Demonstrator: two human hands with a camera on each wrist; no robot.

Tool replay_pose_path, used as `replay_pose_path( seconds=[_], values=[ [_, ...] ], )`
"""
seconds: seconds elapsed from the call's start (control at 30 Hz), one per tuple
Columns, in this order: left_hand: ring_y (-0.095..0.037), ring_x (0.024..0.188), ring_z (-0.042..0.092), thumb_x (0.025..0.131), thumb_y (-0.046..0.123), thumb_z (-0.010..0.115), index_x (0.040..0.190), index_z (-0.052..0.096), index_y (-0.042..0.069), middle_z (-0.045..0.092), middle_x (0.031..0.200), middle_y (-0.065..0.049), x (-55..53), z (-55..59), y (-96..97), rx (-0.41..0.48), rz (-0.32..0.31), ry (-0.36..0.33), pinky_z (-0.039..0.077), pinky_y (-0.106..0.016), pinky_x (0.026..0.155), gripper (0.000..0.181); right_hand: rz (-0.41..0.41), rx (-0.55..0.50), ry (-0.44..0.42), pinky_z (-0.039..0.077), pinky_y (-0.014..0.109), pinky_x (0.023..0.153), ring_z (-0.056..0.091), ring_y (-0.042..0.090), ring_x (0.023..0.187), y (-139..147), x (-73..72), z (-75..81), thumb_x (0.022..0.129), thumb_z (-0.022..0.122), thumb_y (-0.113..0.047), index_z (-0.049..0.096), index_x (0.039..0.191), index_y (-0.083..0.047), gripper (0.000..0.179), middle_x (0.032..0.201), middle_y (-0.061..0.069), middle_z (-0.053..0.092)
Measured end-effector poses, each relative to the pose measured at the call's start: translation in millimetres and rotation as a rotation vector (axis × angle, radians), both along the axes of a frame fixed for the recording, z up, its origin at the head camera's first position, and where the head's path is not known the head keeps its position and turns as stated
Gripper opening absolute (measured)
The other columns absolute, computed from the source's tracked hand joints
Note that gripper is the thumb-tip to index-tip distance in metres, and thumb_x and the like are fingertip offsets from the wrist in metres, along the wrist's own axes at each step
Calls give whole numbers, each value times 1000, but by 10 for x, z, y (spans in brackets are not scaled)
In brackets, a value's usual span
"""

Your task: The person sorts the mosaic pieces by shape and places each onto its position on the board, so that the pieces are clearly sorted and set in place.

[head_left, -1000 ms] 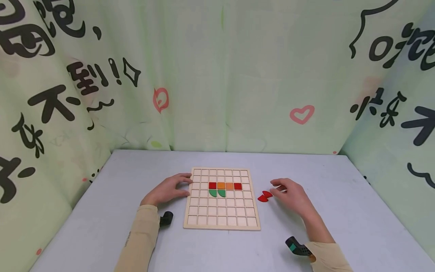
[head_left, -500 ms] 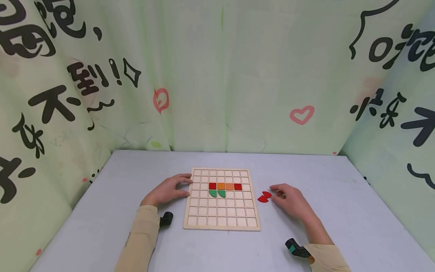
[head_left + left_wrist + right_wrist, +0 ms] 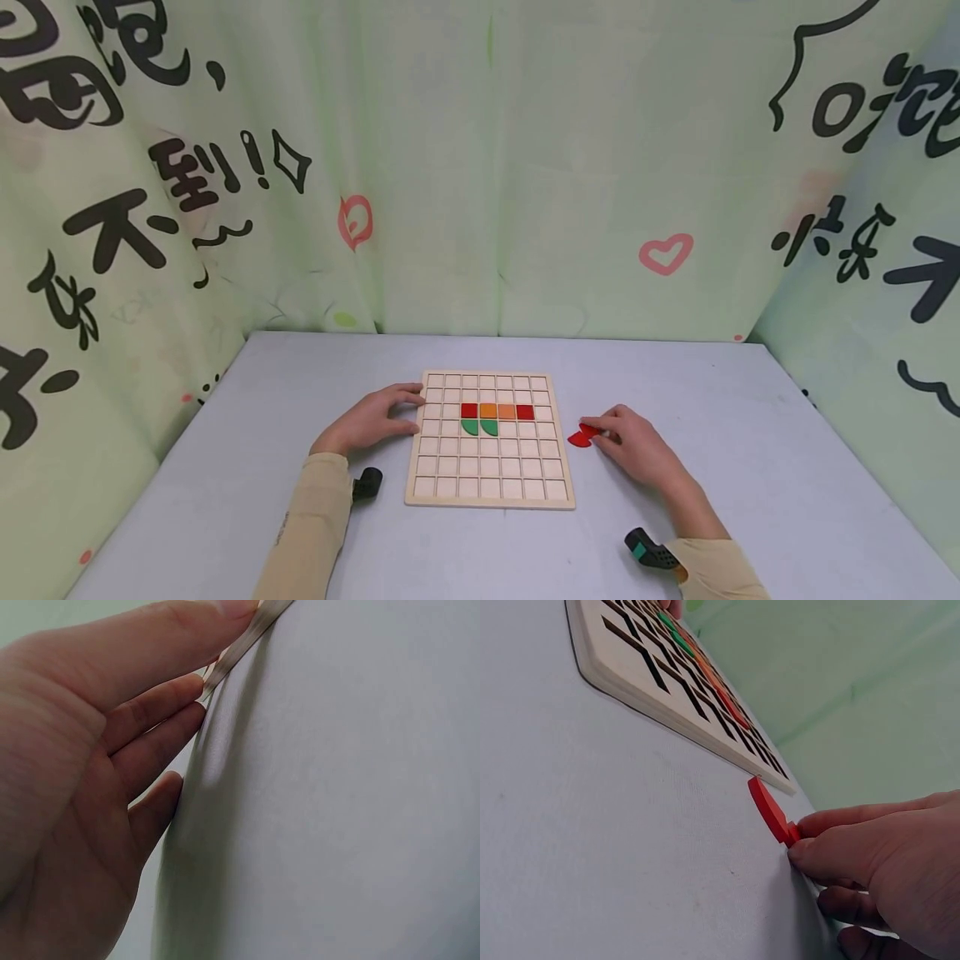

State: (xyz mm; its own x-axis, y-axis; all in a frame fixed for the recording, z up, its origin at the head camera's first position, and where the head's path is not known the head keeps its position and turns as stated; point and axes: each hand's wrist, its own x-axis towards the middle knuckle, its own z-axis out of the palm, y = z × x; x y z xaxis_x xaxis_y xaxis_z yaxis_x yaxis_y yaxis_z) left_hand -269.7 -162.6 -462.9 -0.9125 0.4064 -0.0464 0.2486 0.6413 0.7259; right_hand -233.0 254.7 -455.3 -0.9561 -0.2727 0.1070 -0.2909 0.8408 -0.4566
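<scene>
A wooden grid board (image 3: 450,487) lies on the table. One row holds red and orange square tiles (image 3: 497,411), with two green quarter-circle tiles (image 3: 479,427) just below. My left hand (image 3: 372,419) rests its relaxed fingers and thumb against the board's left edge, also seen in the left wrist view (image 3: 97,750). To the right of the board lie two red quarter-circle tiles, touching or nearly so. My right hand (image 3: 640,442) pinches the farther red tile (image 3: 793,834) between thumb and index finger, partly hiding it. The nearer red tile (image 3: 767,810) is outside the grip.
The white table (image 3: 495,554) carries the board near its middle. A printed green curtain (image 3: 502,208) hangs behind it and along both sides. Black wrist cameras (image 3: 367,483) are strapped to both wrists and stand near the tabletop.
My right hand has come down and left onto the red tiles, and its thumb and index finger have closed on the farther one. The left hand and the board have stayed still.
</scene>
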Motion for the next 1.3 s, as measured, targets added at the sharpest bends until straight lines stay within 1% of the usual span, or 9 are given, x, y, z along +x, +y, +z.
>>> replay_pose_path(
  seconds=[0.2, 0.3, 0.43, 0.6, 0.67, 0.83, 0.9, 1.07, 1.3],
  values=[
    [-28, 143, 32, 87, 21, 76, 127, 64, 9, 43, 151, -2, 2, -5, 4, -9, 5, -1, 30, -45, 116, 44, -54, 23, -13, 47, 30, 65, 49, 17, 76, -32, 4, 12, 87, 73, -10, 70, 109, -2, 24, 88, 4, 57],
    [-27, 143, 32, 87, 21, 76, 127, 64, 10, 43, 150, -2, 3, -9, 9, -11, 6, -4, 30, -45, 116, 43, -78, 22, -20, 46, 29, 64, 49, 17, 75, -39, 13, 12, 87, 73, -12, 68, 114, -2, 29, 89, 5, 57],
    [-28, 142, 32, 87, 21, 76, 127, 64, 9, 43, 150, -2, 0, -5, 12, -9, 3, -1, 30, -45, 116, 43, -44, 12, 2, 45, 29, 64, 48, 16, 77, -35, 30, 6, 88, 71, -10, 67, 121, -4, 34, 96, 8, 57],
    [-28, 142, 32, 87, 22, 76, 127, 64, 9, 43, 150, -2, -1, 5, 12, -11, 3, 5, 30, -45, 116, 44, -4, -6, 46, 50, 34, 71, 52, 17, 82, -34, 25, 1, 87, 72, -5, 67, 113, -4, 26, 99, 7, 58],
    [-27, 142, 32, 87, 22, 76, 127, 64, 9, 43, 150, -2, 0, 4, 11, -11, 4, 3, 30, -45, 116, 44, -19, -16, 57, 52, 36, 73, 53, 18, 82, -34, 17, -1, 86, 72, -3, 66, 111, -4, 26, 96, 6, 59],
    [-27, 142, 32, 86, 21, 76, 126, 65, 10, 43, 150, -2, 2, -3, 17, -6, 7, -5, 30, -45, 116, 43, -109, -9, 116, 55, 39, 75, 57, 21, 82, -34, 14, 0, 85, 71, 1, 68, 110, -3, 26, 92, 7, 59],
    [-27, 142, 32, 86, 22, 76, 126, 65, 10, 43, 150, -2, 3, -6, 20, -8, 7, -5, 31, -45, 115, 43, -120, -14, 105, 56, 39, 75, 58, 21, 83, -31, 19, 3, 85, 72, -1, 68, 112, -2, 27, 96, 8, 60],
    [-27, 142, 32, 86, 22, 76, 125, 65, 10, 44, 150, -2, 2, -6, 17, -6, 9, 0, 31, -45, 115, 42, -88, -42, 20, 55, 38, 76, 57, 21, 86, 5, 24, 23, 85, 75, -9, 68, 116, 1, 34, 104, 12, 60],
    [-28, 143, 31, 87, 21, 75, 127, 64, 9, 43, 151, -2, -3, 4, 4, -9, 6, -4, 30, -45, 116, 43, -97, -42, -35, 52, 37, 74, 54, 22, 86, 73, 33, 54, 85, 74, -11, 70, 112, 0, 30, 101, 11, 61]
  ],
)
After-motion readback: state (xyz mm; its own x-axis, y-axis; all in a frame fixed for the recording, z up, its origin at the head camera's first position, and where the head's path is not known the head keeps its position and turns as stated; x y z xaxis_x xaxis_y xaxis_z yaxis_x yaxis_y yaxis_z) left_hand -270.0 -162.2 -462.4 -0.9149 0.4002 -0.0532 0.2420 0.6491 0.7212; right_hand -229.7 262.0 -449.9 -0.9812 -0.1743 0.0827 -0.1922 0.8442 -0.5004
